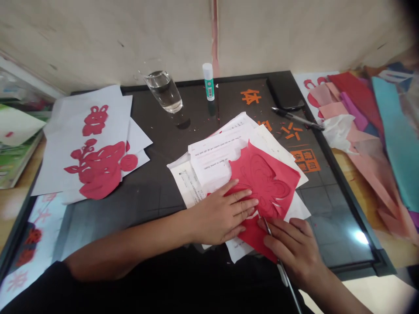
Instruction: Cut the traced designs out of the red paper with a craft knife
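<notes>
My left hand [218,213] lies flat with its fingers apart on a sheet of red paper [284,172]. Butterfly-like outlines run across this sheet, and parts of its edge and inside are cut away. Beneath it is a loose stack of printed white sheets [209,159]. In my right hand [297,250] is a slim metal craft knife [285,279], held like a pen. Its tip meets the red paper close to my left fingertips, at the lower part of the pattern; the blade itself is too small to make out.
A glass of water [163,89] and a glue stick [208,83] stand at the back of the dark table [157,165]. White sheets with red paper cut-outs [101,170] lie left. At right are a black pen [296,117] and piled coloured paper [366,152].
</notes>
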### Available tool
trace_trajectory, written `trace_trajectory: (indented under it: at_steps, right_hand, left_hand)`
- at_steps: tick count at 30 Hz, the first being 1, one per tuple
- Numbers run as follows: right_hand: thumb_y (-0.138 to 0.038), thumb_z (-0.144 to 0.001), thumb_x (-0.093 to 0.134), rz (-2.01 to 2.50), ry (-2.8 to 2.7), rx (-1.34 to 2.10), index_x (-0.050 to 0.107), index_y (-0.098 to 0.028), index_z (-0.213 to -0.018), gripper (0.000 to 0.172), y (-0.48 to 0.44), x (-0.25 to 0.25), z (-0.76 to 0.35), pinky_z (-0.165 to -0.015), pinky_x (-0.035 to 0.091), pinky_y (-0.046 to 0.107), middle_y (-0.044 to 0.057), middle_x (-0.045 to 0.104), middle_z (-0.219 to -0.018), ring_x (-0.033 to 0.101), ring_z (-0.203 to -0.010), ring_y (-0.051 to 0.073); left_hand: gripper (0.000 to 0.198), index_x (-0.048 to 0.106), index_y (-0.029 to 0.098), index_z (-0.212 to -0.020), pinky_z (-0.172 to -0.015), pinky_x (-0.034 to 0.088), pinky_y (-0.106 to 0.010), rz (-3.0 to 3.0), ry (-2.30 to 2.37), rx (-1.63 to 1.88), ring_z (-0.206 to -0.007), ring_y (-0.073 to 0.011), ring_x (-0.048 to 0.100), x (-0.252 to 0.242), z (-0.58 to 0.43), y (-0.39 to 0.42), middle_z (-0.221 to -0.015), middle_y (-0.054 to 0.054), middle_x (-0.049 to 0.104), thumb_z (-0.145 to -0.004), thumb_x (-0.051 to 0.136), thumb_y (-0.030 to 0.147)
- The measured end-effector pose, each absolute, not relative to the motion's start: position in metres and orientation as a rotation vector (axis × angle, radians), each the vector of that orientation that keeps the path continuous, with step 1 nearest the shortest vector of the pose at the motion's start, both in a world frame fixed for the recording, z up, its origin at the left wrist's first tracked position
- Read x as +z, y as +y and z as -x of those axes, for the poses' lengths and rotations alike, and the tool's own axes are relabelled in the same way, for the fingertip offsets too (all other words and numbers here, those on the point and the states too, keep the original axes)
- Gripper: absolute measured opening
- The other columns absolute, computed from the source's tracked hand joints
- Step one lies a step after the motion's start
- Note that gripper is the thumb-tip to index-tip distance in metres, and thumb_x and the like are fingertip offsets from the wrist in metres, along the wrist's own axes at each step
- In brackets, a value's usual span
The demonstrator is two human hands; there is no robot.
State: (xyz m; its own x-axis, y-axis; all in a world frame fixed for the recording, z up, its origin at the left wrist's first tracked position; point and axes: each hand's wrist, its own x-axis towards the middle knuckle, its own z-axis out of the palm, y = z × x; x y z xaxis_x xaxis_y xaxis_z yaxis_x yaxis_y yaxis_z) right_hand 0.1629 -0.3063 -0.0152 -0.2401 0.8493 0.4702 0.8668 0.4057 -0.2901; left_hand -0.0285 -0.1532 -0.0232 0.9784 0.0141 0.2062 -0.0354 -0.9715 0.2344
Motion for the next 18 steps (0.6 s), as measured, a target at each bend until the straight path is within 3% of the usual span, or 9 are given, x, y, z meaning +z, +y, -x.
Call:
trace_trajectory:
  at_steps: [4, 7, 9, 11, 14, 18]
  right_hand:
    - [-0.010, -0.097, 0.043, 1.432, -2.126, -0.071, 0.062, -0.020, -0.083, 0.026, -0.308, -0.011, -0.167, -0.079, 0.041, 0.036, 0.006, 0.077, -0.094, 0.068, -0.090, 0.020]
    - [-0.012, -0.097, 0.047, 1.410, -2.179, -0.117, 0.062, -0.021, -0.081, 0.024, -0.311, -0.010, -0.176, -0.079, 0.041, 0.038, 0.007, 0.077, -0.101, 0.068, -0.095, 0.021]
    - [-0.013, -0.096, 0.050, 1.374, -2.196, -0.133, 0.061, -0.021, -0.081, 0.020, -0.314, -0.011, -0.183, -0.080, 0.041, 0.039, 0.008, 0.076, -0.105, 0.068, -0.099, 0.022]
    - [-0.013, -0.095, 0.054, 1.338, -2.186, -0.141, 0.061, -0.020, -0.082, 0.016, -0.315, -0.011, -0.191, -0.082, 0.043, 0.041, 0.009, 0.076, -0.106, 0.068, -0.101, 0.023]
    - [-0.012, -0.093, 0.056, 1.331, -2.151, -0.142, 0.060, -0.021, -0.083, 0.014, -0.317, -0.012, -0.201, -0.082, 0.045, 0.041, 0.010, 0.076, -0.107, 0.069, -0.101, 0.023]
    - [-0.007, -0.092, 0.053, 1.296, -2.125, -0.138, 0.060, -0.021, -0.083, 0.019, -0.318, -0.012, -0.212, -0.080, 0.048, 0.041, 0.008, 0.075, -0.110, 0.070, -0.102, 0.024]
  left_hand:
    - [0.041, 0.061, 0.011, -0.125, -0.114, 0.028, -0.054, -2.928, -0.013, 0.339, -0.132, -0.0281, 0.048, -0.017, 0.030, -0.152, -0.140, -0.010, 0.055, -0.097, 0.048, 0.038]
    - [0.036, 0.069, 0.010, -0.107, -0.110, 0.034, -0.051, -2.991, 0.060, 0.372, -0.115, -0.0279, 0.059, 0.000, 0.038, -0.145, -0.119, -0.013, 0.068, -0.097, 0.049, 0.038]
    - [0.027, 0.070, 0.013, -0.100, -0.112, 0.032, -0.052, -2.975, 0.097, 0.334, -0.111, -0.0270, 0.060, 0.014, 0.044, -0.139, -0.108, -0.010, 0.071, -0.094, 0.053, 0.033]
    - [0.027, 0.068, 0.016, -0.107, -0.115, 0.026, -0.056, -2.922, 0.076, 0.230, -0.120, -0.0287, 0.055, 0.027, 0.050, -0.134, -0.118, -0.009, 0.068, -0.089, 0.060, 0.033]
    - [0.047, 0.062, 0.017, -0.120, -0.117, 0.021, -0.061, -2.900, 0.000, 0.123, -0.132, -0.0323, 0.044, 0.033, 0.056, -0.134, -0.132, -0.012, 0.059, -0.081, 0.068, 0.041]
    - [0.016, 0.066, 0.014, -0.101, -0.114, 0.032, -0.055, -3.040, -0.006, 0.410, -0.116, -0.0254, 0.056, 0.019, 0.064, -0.144, -0.106, -0.009, 0.068, -0.086, 0.061, 0.016]
